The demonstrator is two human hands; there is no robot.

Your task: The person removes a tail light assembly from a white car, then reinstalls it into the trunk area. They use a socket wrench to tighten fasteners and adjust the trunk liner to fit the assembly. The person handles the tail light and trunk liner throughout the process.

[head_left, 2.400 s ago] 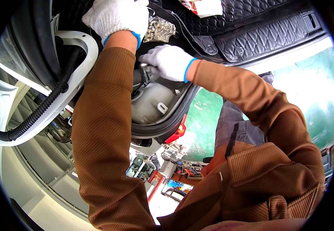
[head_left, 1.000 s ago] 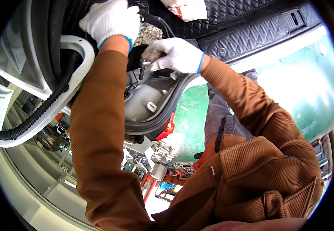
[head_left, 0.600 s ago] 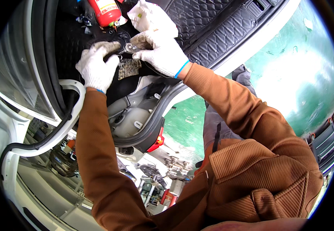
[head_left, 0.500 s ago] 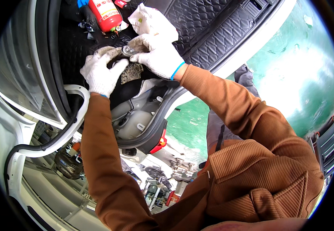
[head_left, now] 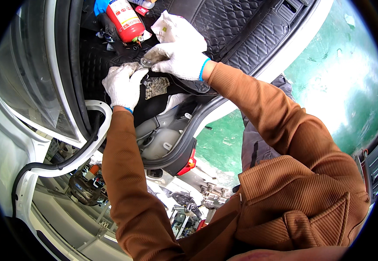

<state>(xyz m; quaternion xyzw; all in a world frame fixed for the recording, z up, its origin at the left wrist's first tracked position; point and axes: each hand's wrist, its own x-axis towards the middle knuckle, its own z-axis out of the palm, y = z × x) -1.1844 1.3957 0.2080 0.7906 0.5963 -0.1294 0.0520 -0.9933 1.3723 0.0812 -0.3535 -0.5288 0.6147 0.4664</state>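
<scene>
At the far left there is the white car body (head_left: 6,143) with a window glass (head_left: 28,74), and a black corrugated cable tube (head_left: 73,156) runs along the white frame of the open rear.

The left hand (head_left: 121,85), in a white knitted glove with a blue cuff, is half closed with the fingers curled. It lies on the black quilted floor mat (head_left: 97,61) of the boot and touches a small metal part (head_left: 144,62) from the left side. Whether it really grips the part or only steadies it, I cannot tell.

Above the hands a red fire extinguisher (head_left: 126,19) lies on the mat, and just beside it on the right is a crumpled white cloth (head_left: 176,28).

The right hand (head_left: 178,61), gloved the same way, is closed loosely around the small metal part; thumb and forefinger pinch it from the right. The part is therefore between the two hands, over the mat, just above a rough grey patch (head_left: 156,87) where the trim is open.

I judge the part to be light, stiff and hard, probably not fragile. It is small, so it may slip easily through thick knitted gloves; the best hold seems a fingertip pinch on its flat sides, with the other hand supporting.

Below is grey plastic trim (head_left: 163,139), a red tail lamp corner (head_left: 189,163), and at the right a green floor (head_left: 341,78).
</scene>
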